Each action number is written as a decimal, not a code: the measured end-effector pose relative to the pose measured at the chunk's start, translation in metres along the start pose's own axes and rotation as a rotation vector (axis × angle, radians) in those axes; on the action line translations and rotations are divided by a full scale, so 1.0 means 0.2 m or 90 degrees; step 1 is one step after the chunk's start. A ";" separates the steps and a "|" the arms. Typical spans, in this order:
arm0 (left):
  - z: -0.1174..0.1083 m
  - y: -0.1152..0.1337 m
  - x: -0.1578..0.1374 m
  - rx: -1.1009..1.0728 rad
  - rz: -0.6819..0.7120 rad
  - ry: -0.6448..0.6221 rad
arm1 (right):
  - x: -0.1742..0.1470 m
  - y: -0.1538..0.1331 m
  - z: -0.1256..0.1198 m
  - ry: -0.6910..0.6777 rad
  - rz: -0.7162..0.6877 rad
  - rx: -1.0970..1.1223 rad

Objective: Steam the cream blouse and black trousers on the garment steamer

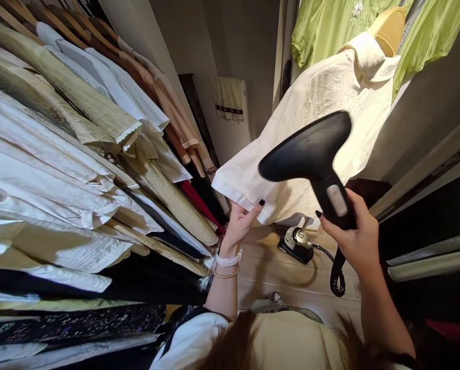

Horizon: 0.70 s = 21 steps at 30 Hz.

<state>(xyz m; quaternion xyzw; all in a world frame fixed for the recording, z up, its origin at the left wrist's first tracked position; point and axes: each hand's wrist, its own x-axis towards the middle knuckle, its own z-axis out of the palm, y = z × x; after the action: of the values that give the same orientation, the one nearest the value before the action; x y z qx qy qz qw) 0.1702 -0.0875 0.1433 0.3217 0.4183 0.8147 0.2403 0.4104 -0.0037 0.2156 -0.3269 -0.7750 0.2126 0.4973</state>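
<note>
A cream collared shirt (pixel 330 77) hangs in front of me on a wooden hanger (pixel 390 31). My left hand (pixel 242 223) pinches the cuff end of its sleeve, thumb on top and fingers underneath, drawing the sleeve out toward me. In my right hand (pixel 359 236) is a black garment steamer head (pixel 307 146), gripped round its handle below a grey button. From my view the steamer head overlaps the sleeve and the shirt front; whether it touches the cloth I cannot tell. A dark hose (pixel 337 280) runs down from the handle.
On the floor (pixel 268 277) stands the steamer base (pixel 297 244) with a metal pole fitting. Racks of hanging clothes (pixel 60 154) crowd my left side. A green garment (pixel 326 31) hangs behind the shirt, and a towel (pixel 228 97) hangs farther back.
</note>
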 end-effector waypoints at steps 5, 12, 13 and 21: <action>-0.01 -0.05 0.00 0.001 -0.008 -0.019 | 0.09 0.01 0.02 -0.102 -0.027 -0.041; 0.01 -0.02 0.00 -0.053 -0.009 -0.027 | 0.16 0.08 0.05 -0.138 -0.053 -0.046; 0.01 -0.02 0.00 -0.055 -0.007 -0.026 | 0.16 0.08 0.06 -0.149 -0.059 -0.040; 0.01 0.07 0.00 -0.044 0.040 -0.031 | 0.25 0.12 0.11 -0.131 -0.080 -0.052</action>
<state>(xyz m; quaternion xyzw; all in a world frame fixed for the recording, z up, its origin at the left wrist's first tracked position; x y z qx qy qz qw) 0.1700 -0.0939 0.1563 0.3454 0.3736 0.8279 0.2360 0.3819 0.0486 0.2229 -0.2739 -0.8490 0.1817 0.4136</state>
